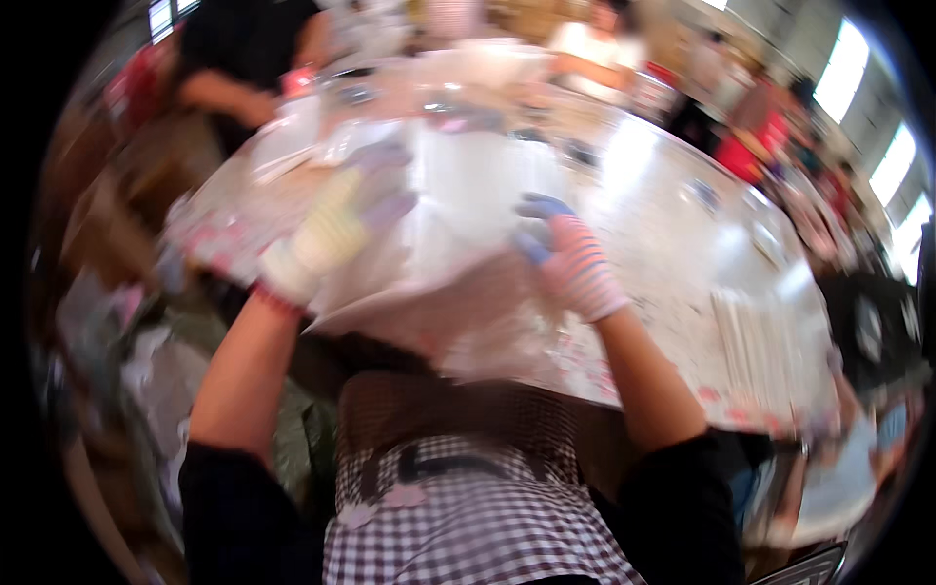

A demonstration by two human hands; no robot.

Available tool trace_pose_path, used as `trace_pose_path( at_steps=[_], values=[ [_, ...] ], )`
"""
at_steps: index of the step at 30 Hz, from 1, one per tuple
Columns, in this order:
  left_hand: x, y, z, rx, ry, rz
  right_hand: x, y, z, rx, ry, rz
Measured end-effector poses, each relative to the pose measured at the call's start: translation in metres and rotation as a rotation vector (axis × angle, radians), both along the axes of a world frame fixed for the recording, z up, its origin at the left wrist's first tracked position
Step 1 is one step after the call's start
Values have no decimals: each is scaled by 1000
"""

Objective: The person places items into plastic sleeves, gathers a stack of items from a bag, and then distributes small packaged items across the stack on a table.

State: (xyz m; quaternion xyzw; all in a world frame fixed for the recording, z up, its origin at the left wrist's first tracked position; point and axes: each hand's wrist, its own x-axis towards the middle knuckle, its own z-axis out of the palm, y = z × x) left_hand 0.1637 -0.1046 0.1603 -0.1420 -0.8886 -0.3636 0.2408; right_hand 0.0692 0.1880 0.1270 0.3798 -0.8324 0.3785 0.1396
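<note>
White translucent plastic sheeting or bags [468,183] lie on the table before me, and a clear film sags over the near table edge. My left hand [344,212], in a yellowish knitted glove with bluish-purple fingertips, is at the left side of the white plastic. At its right side is my right hand [567,252], in a pink and blue striped glove with blue fingertips, its fingers spread and a little curled. Both hands are blurred, and whether either one grips the film cannot be made out.
A stack of thin white strips or flat packs [757,358] lies at the table's right. Small packed items [702,194] are scattered farther back. Several people work around the table [658,292]. Cardboard boxes [146,175] and plastic bags [164,373] stand on the left.
</note>
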Motion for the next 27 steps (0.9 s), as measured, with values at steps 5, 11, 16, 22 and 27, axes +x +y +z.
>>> trace_pose_path(
  at_steps=[5,11,16,22,27],
  values=[
    [16,45,20,-716,92,-134,116,7,2,-117,-100,369],
    [-63,-11,-1,-473,-34,-184,172,-18,-259,742,-259,707],
    [-74,-34,-22,-326,-148,-151,188,-10,-176,701,-474,695],
    [-89,-47,-37,-196,-224,-176,205,-12,-152,496,-188,883],
    [-103,-49,-43,-77,-280,-216,204,-50,-264,783,-298,699]
  ],
)
